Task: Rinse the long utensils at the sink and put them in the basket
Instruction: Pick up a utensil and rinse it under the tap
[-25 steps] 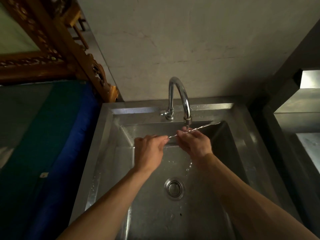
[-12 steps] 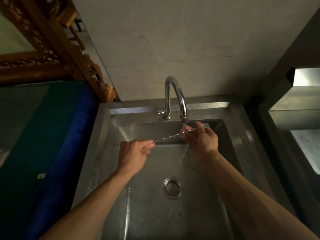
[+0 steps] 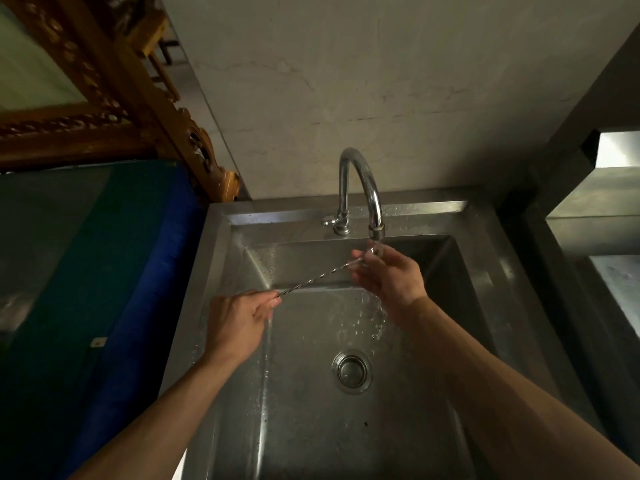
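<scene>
Two hands share one twisted-stem bar spoon [image 3: 320,276] over the steel sink [image 3: 221,306], and the split looks deliberate. The left hand [image 3: 239,323] pinches the near-left end of the stem between thumb and curled fingers, which steadies the long, thin utensil and keeps it angled up toward the far right. The right hand [image 3: 388,278] has its fingers loosely curled around the far end, directly under the faucet [image 3: 363,188] spout, apparently rubbing that end where the stream lands; whether it grips firmly or only strokes the metal, I cannot tell. Holding the spoon at both ends seems meant to stop it flexing or slipping while wet.

Water falls past the right hand and splashes onto the basin floor to the far side of the drain [image 3: 351,372]. Apart from that water, the basin holds nothing that shows. No basket is in view, so the drop-off is not yet done; I judge the rinse to be mid-way. Left of the sink lies a blue and green covered surface [image 3: 104,271], with a carved wooden frame [image 3: 114,84] beyond it.
</scene>
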`<state>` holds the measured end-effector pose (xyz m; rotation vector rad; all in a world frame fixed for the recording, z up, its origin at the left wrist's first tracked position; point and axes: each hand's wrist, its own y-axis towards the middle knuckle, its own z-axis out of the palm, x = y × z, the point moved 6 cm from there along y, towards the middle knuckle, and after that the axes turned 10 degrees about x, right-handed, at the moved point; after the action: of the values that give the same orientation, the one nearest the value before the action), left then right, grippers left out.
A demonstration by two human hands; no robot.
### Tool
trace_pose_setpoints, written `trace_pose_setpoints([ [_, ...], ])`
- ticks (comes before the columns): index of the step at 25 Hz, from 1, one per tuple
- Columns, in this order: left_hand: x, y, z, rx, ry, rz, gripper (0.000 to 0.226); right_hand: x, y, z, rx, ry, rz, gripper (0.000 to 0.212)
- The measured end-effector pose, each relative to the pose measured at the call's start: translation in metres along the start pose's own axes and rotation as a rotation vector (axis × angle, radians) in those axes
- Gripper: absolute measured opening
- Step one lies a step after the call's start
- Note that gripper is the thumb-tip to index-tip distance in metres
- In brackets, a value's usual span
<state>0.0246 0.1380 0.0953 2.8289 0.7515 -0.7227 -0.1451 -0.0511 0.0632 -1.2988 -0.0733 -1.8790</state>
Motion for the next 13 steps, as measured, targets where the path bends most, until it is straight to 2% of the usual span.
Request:
trace_pose_setpoints([
  [4,-0.002,-0.003,-0.001,-0.006,-0.004,0.011,0.011,-0.002,0.002,-0.006,-0.049,-0.002,0.008,0.021],
  [7,-0.002,-0.004,-0.001,0.018,-0.016,0.007,0.014,-0.001,0.002,-0.008,-0.012,-0.061,0.009,0.017],
  [10,-0.002,-0.005,0.003,0.053,-0.025,0.013,0.015,-0.001,-0.001,-0.016,-0.043,-0.183,0.009,0.023],
  [13,0.010,-0.006,0.015,0.131,-0.074,-0.049,0.019,0.005,-0.007,-0.027,0.056,-0.409,0.010,0.020],
])
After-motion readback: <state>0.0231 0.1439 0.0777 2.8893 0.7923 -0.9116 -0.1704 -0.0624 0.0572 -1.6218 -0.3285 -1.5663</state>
